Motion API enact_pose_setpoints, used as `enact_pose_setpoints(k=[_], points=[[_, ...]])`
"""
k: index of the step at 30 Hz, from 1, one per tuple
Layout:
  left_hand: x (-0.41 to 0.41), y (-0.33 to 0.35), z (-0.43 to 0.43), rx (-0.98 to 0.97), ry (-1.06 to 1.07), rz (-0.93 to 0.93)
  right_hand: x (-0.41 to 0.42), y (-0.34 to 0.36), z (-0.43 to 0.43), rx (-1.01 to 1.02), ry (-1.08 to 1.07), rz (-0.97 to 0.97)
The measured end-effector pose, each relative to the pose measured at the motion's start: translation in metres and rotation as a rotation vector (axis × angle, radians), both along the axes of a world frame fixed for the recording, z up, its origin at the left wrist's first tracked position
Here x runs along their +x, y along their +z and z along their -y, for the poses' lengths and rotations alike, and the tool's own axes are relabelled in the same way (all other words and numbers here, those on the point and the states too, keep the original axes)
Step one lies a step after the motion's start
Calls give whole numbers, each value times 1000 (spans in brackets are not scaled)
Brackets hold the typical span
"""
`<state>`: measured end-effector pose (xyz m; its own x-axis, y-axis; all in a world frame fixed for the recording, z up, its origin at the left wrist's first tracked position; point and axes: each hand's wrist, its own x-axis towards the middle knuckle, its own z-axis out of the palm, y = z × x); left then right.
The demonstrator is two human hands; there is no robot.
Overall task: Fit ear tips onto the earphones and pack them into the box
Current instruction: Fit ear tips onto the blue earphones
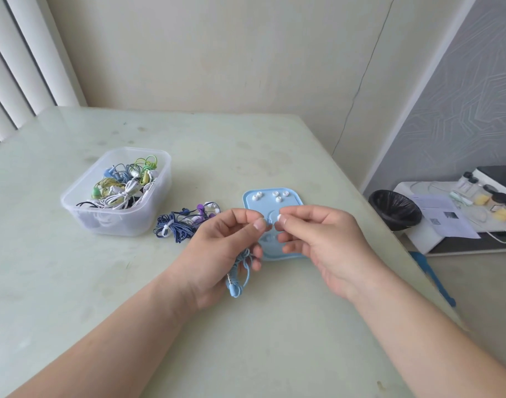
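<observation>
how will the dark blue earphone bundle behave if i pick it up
Probably floppy: the dark blue earphone bundle is thin cable in loose loops, so ends may dangle. Likely light; its white tie should hold it together.

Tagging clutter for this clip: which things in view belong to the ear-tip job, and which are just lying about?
In the job: left hand, light blue earphones, right hand, white ear tip, spare ear tips, blue tray, clear plastic box, dark blue earphone bundle.

Lying about: black bin, jars, printed sheet.
</observation>
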<state>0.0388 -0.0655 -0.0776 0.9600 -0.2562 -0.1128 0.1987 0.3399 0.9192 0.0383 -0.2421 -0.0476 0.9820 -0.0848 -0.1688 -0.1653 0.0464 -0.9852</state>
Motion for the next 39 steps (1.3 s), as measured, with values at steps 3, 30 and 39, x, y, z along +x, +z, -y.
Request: enact_pose_setpoints(k=[3,30,39], points=[[0,-2,1,9,17,14,-11,-9,0,164,-33,-38],[-3,-8,7,107,7,143,-17,-28,1,305,21,42],[-2,-11,6,135,17,150,-17,-30,0,273,32,79]])
